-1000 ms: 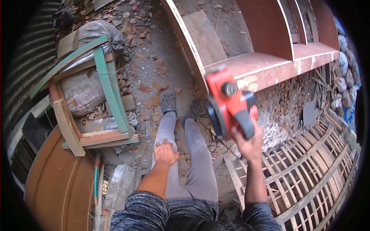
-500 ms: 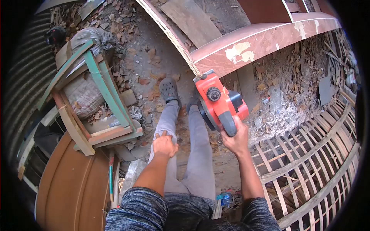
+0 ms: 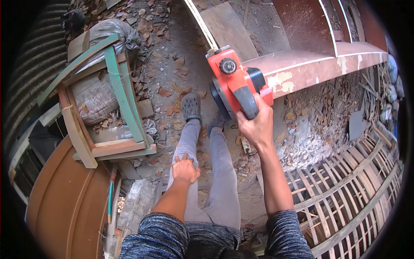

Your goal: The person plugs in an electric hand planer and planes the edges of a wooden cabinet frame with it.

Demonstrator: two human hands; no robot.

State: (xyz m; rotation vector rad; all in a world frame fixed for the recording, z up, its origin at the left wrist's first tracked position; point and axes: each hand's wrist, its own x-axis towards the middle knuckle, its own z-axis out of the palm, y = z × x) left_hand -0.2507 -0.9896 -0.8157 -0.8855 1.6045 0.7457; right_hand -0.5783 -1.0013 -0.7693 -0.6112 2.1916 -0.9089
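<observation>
My right hand (image 3: 257,123) is wrapped round the black rear handle of a red electric hand planer (image 3: 230,80). The planer's front end lies over the edge of a reddish-brown wooden panel (image 3: 202,26), near the corner of the wooden cabinet frame (image 3: 297,71). The planer's body hides the part of the edge beneath it. My left hand (image 3: 185,169) rests on my left leg just above the knee, fingers spread, holding nothing.
To the left stands a green and brown wooden frame (image 3: 118,82) beside a grey plastic sack (image 3: 116,36). A brown panel (image 3: 73,203) leans at lower left. Slatted bamboo work (image 3: 340,194) lies at lower right. Dry leaves and debris cover the ground.
My right hand has pushed the planer forward along the panel edge, away from my body. My left hand stays on my leg. The view has shifted slightly.
</observation>
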